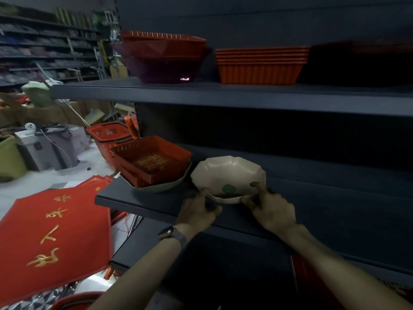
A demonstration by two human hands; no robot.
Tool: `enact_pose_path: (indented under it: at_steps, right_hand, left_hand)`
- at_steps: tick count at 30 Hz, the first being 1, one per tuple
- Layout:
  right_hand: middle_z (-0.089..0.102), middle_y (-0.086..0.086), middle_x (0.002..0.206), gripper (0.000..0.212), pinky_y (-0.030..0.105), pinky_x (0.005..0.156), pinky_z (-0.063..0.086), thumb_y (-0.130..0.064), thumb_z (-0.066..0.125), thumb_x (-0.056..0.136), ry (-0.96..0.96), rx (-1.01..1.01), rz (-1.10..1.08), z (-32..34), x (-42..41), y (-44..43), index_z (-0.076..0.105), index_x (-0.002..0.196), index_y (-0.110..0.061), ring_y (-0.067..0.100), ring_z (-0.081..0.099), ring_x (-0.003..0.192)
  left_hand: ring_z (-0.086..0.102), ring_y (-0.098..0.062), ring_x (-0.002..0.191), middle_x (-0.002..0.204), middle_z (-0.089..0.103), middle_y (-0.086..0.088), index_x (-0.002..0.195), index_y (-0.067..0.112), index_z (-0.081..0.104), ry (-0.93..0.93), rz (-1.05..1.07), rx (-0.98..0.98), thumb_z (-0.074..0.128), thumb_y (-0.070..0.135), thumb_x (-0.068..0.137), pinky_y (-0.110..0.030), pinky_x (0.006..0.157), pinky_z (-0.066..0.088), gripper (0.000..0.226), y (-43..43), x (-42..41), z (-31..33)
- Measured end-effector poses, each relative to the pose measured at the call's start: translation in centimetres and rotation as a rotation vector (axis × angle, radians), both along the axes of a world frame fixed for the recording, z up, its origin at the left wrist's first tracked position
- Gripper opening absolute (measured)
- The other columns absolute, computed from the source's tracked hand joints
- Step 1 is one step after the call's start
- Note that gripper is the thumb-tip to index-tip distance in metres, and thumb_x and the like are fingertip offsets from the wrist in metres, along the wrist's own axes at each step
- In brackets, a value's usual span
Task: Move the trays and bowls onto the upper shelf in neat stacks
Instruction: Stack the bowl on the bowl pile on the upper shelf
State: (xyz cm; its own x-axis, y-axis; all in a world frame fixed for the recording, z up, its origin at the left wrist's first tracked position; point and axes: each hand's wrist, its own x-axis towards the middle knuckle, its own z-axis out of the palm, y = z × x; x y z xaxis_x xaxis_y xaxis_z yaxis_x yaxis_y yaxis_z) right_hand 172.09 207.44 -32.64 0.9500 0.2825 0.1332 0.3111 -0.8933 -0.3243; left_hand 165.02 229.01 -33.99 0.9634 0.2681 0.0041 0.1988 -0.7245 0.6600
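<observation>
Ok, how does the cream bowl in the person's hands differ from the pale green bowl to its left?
The cream bowl is empty apart from a green mark; the pale green bowl holds stacked red trays. The left hand and right hand grip the cream bowl's near rim; no hand touches the pale green bowl. Both are at the lower shelf, not yet on the upper shelf.

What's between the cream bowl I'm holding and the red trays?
Head view: just the rim of the green bowl holding the red trays, then a narrow strip of bare shelf.
</observation>
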Motion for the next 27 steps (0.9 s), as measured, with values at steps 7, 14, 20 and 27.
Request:
enact_pose_path:
  at_steps: [7, 14, 20, 27]
  right_hand:
    - [0.046, 0.005, 0.143, 0.059, 0.050, 0.106, 0.047, -0.073, 0.047, 0.096, 0.052, 0.019, 0.012, -1.7, 1.0, -0.6, 0.045, 0.141, -0.035, 0.032, 0.053, 0.130]
    - [0.065, -0.002, 0.118, 0.041, 0.044, 0.088, 0.058, -0.060, 0.060, 0.098, 0.028, 0.158, 0.114, -2.0, 1.0, -1.7, 0.063, 0.124, -0.029, 0.022, 0.066, 0.103]
    - [0.069, -0.007, 0.109, 0.021, 0.044, 0.084, 0.059, -0.052, 0.061, 0.100, 0.017, 0.128, 0.179, -1.9, 0.7, -3.7, 0.064, 0.115, -0.038, 0.016, 0.068, 0.094]
    - [0.069, -0.010, 0.119, 0.029, 0.040, 0.082, 0.058, -0.059, 0.056, 0.100, -0.059, 0.099, 0.194, -1.5, -1.9, -5.0, 0.052, 0.121, -0.041, 0.022, 0.070, 0.099]
  left_hand:
    - [0.063, -0.021, 0.109, 0.112, 0.068, 0.003, 0.093, 0.032, 0.050, -0.194, 0.071, -0.092, 0.086, 0.054, 0.074, -0.027, 0.079, 0.043, 0.047, -0.8, 1.1, -0.7]
    - [0.066, -0.008, 0.080, 0.077, 0.069, 0.010, 0.074, 0.026, 0.055, -0.296, 0.106, -0.113, 0.094, 0.057, 0.063, -0.031, 0.066, 0.052, 0.051, -0.4, 1.0, -1.4]
    - [0.065, -0.001, 0.068, 0.065, 0.069, 0.012, 0.065, 0.024, 0.059, -0.305, 0.074, -0.178, 0.097, 0.053, 0.060, -0.024, 0.062, 0.051, 0.048, -0.4, -0.3, -1.5]
    - [0.061, 0.001, 0.066, 0.068, 0.071, 0.011, 0.068, 0.021, 0.069, -0.291, 0.088, -0.280, 0.100, 0.047, 0.055, -0.018, 0.060, 0.046, 0.042, -0.4, -2.0, -0.3]
